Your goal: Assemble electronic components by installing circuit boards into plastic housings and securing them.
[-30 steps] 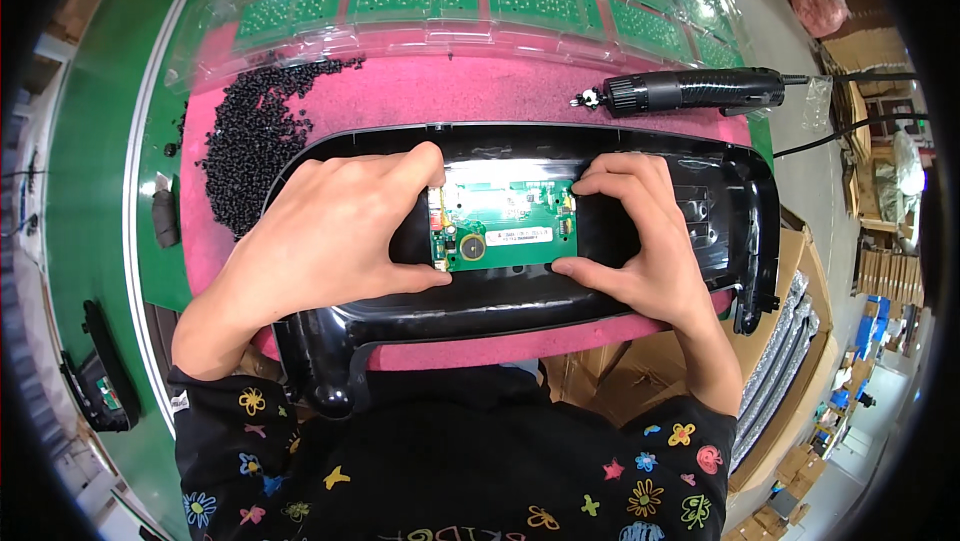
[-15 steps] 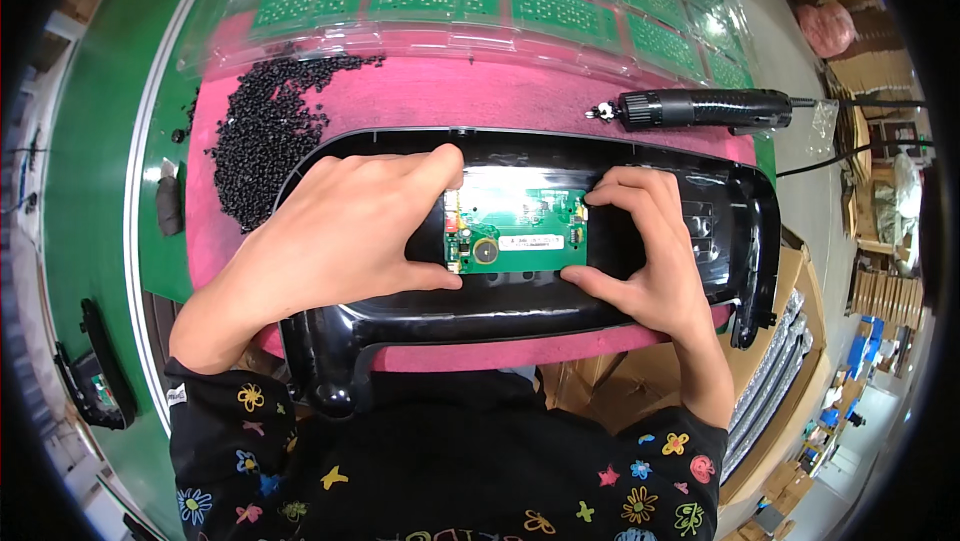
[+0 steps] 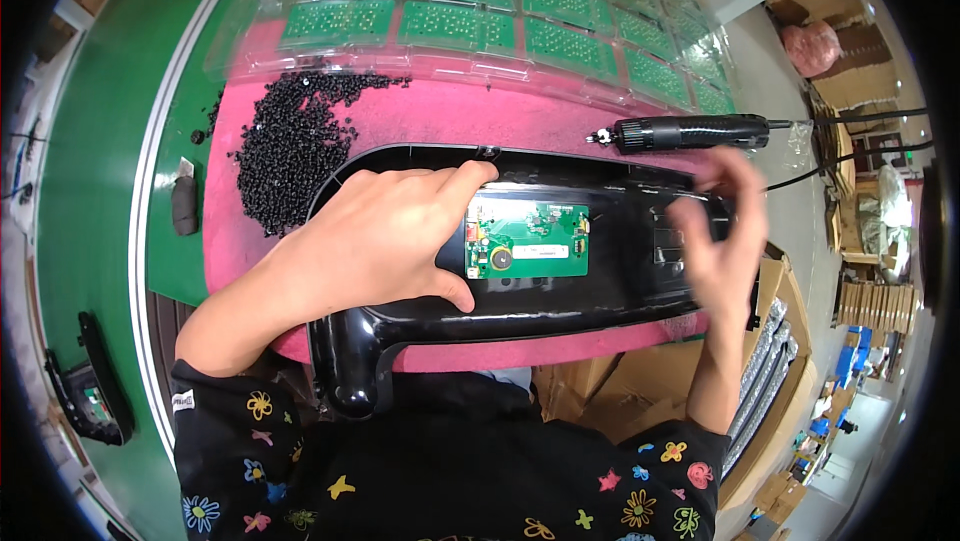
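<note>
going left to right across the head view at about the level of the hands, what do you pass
small dark block on the green mat → heap of black pellets → left hand resting on the black housing → green circuit board → right hand, blurred → stacked cardboard pieces

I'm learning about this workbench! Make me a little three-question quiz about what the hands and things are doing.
1. True or false: the left hand rests on the black plastic housing.
2. What colour is the circuit board inside the housing: A red, B green, C blue?
3. Which tool lies on the pink mat beyond the right hand?

Key: 1 true. 2 B. 3 the black electric screwdriver.
</note>
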A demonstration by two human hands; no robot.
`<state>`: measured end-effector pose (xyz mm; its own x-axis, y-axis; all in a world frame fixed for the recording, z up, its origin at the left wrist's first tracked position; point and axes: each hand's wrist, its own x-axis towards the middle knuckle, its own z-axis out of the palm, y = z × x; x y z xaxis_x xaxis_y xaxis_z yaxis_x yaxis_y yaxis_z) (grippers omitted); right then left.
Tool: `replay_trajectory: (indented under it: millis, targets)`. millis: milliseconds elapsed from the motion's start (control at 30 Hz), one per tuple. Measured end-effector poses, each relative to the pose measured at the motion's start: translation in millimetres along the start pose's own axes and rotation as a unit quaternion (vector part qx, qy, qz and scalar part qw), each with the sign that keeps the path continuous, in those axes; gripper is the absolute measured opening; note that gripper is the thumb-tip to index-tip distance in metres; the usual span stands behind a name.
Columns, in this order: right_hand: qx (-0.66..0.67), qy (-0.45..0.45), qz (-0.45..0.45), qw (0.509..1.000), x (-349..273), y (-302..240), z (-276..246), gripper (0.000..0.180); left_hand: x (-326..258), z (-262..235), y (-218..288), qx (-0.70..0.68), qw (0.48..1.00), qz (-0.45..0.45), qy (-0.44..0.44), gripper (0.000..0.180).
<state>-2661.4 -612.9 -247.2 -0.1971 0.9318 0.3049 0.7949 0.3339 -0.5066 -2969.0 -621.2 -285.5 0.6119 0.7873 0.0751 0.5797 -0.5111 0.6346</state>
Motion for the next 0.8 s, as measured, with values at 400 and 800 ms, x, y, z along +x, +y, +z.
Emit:
replay_trajectory:
  millis: [400,800]
  targets:
    - [0.229,0.249,-0.012,0.941,73,52,1,0.057,3,-1,7,0.014,0.998,-0.039,-0.046,0.086]
    - [0.767,0.044,0.016,0.64,71,-50,9,0.034,7,2,2,-0.036,0.998,-0.049,0.013,0.055]
